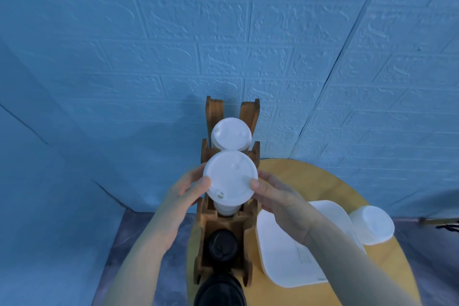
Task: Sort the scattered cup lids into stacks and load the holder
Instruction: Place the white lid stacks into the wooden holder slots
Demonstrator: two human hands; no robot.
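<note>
From my remote view: blue wall [223, 32] with embossed brick-pattern panelling fills the upper frame, with a dark diagonal seam [347, 52] at right. A round yellow table [323, 181] stands against it. Grey mottled floor [129, 243] lower left. Light is dim, cool, bluish.

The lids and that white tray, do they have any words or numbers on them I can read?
None can be read.
White lid held by both hands: only raised bumps and a sip hole, no letters.
White tray: faint marks near its middle, too blurred to read.
Black lids in the wooden holder: embossed shapes, too dark to tell.
Lid stack on the table: plain.
</note>
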